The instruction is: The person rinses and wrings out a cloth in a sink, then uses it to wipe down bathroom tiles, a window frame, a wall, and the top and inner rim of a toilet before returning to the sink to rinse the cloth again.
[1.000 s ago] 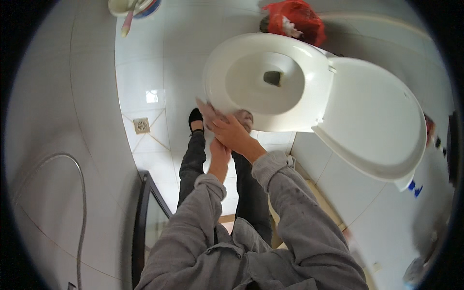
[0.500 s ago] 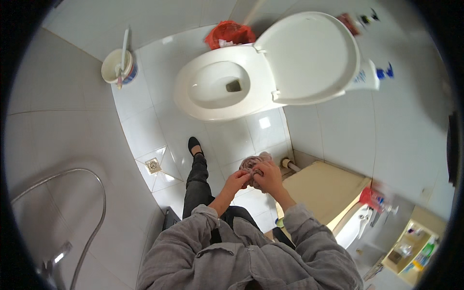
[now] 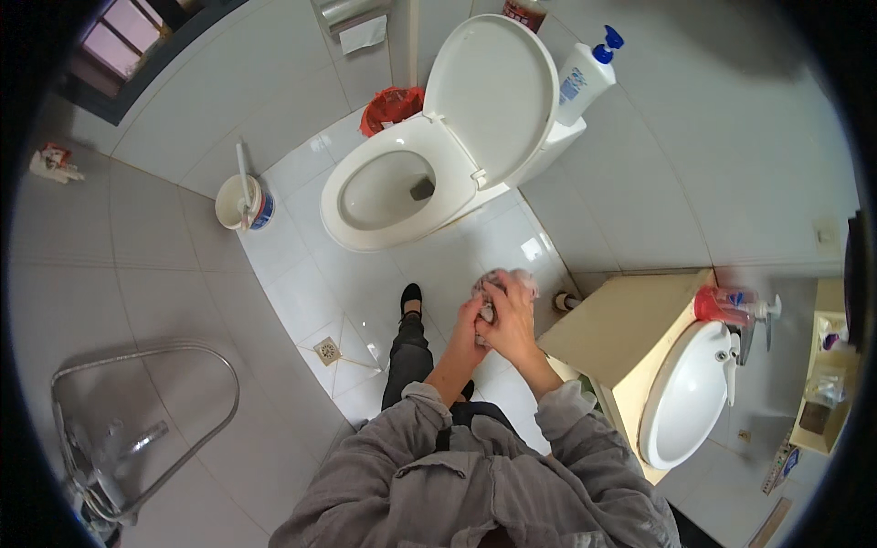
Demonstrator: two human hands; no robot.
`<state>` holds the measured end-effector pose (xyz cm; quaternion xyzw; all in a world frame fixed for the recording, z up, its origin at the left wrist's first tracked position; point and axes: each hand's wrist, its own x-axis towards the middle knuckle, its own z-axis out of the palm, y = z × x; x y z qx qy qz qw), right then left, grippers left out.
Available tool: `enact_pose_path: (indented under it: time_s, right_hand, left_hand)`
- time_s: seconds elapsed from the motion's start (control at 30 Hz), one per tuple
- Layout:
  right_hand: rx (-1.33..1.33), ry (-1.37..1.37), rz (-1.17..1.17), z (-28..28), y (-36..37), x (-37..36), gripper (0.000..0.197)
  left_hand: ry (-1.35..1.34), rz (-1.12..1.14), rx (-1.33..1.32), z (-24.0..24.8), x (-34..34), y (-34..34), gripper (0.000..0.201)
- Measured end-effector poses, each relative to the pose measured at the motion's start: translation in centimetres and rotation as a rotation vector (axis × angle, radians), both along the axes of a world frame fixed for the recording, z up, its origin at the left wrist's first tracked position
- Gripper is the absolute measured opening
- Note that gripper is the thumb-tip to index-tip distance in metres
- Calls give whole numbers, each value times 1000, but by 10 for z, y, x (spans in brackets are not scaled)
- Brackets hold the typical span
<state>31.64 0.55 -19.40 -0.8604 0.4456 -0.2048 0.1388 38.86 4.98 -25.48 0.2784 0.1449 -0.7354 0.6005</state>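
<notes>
A crumpled pinkish-grey cloth (image 3: 523,279) is bunched up between my two hands, in front of my body and above the tiled floor. My left hand (image 3: 466,331) grips it from the left, with its fingers curled in against the bundle. My right hand (image 3: 512,320) lies over the top, its fingers wrapped round the cloth and partly hiding it. The two hands touch each other. Part of the cloth sticks out beyond the right fingers, slightly blurred.
Ahead stands a toilet (image 3: 402,233) with its lid raised, a red-lined bin (image 3: 391,108) beside it. A bucket (image 3: 228,215) holding a stick is at far left. On the right is a cabinet (image 3: 621,320) with a washbasin (image 3: 676,402). A shower hose (image 3: 233,393) hangs on the left wall.
The view has swung to the right and up, showing more of the washbasin and a window. My right hand has closed further over the cloth, which looks more tightly bunched.
</notes>
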Motion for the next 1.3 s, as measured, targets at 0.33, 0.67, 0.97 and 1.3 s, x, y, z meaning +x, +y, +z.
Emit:
enact_pose_path:
  time_s: [0.33,0.67,0.97,1.3]
  right_hand:
    - [604,-270,-260,-108,-139,101,30]
    - [-137,-44,3,-165,-311,249,32]
    - [-500,464,370,-238,-316,257,30]
    - [-80,466,389,-208,-234,149,19]
  left_hand:
    - [-1147,-306,329,-115,165,-66,43]
    - [-2112,-1047,-42,-178,242,-73,67]
    - [-2037,-1262,-79,-178,262,-87,65]
    - [-2357,-1357,-400,-77,261,-95,51]
